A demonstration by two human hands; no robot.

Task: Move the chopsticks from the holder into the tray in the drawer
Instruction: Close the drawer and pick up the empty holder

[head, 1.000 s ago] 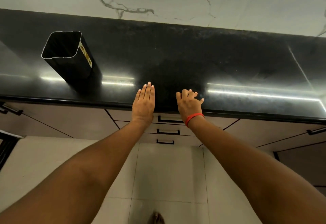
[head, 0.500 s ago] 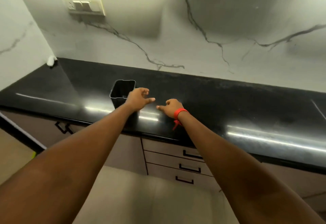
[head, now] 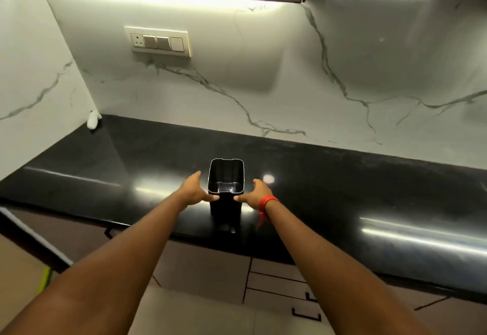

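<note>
A black rectangular holder (head: 226,209) stands upright on the black countertop (head: 355,184) near its front edge. I can see down to its bottom, and no chopsticks show inside it. My left hand (head: 196,189) is just left of the holder and my right hand (head: 257,193), with a red wrist band, is just right of it. Both hands are spread, fingers apart, and both thumb tips reach the holder's front face below the rim. No tray is in view, and the drawers (head: 276,279) below the counter are closed.
A marble-patterned wall with a switch panel (head: 159,42) rises behind the counter. A small white object (head: 92,121) lies in the far left corner. Dark cabinets hang overhead. Drawer fronts with black handles (head: 307,313) sit below right; tiled floor is beneath.
My view has tilted up and shifted left, bringing the holder to the centre. Both hands left the counter edge and now flank the holder.
</note>
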